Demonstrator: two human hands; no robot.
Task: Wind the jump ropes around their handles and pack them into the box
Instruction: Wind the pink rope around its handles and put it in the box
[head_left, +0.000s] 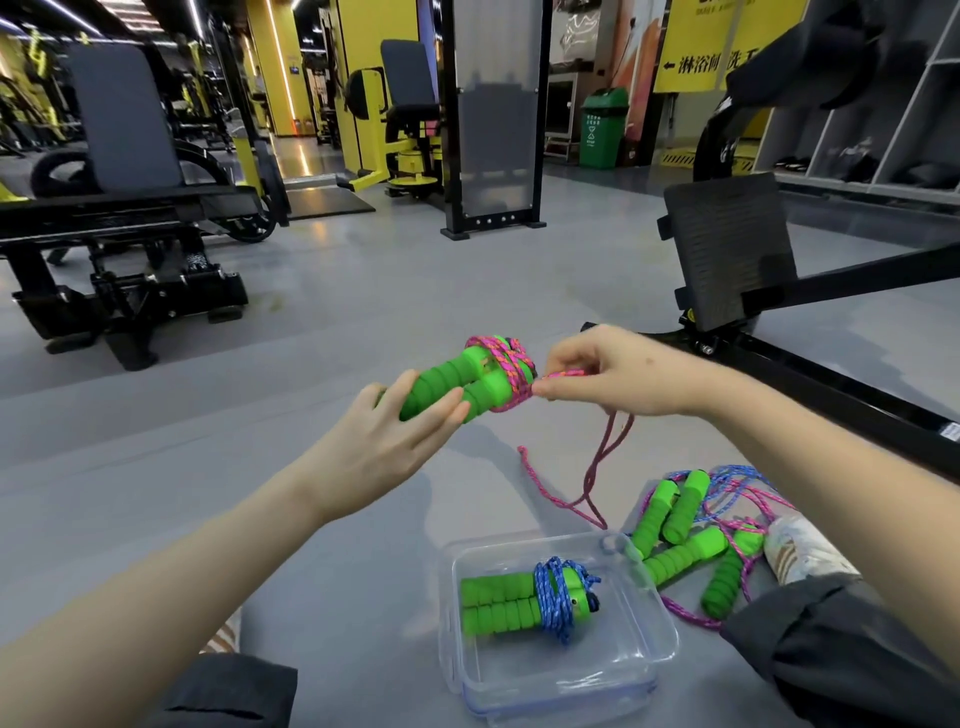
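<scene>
**Between my fingers: pink rope mid-wrap**

Left hand (387, 441) grips both green handles (447, 387). Right hand (605, 376) pinches the pink rope (587, 483) just beside the wound end; slack hangs below my fingers. Below them, clear box (644, 670) holds the blue-wrapped rope (524, 600); loose ropes (691, 540) lie beside it.

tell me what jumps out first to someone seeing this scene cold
Mid-frame, the left hand grips a pair of bright green handles while the right hand winds pink rope around them. Below, a clear box holds one blue-wrapped rope; more tangled ropes lie on the floor to its right.
</scene>
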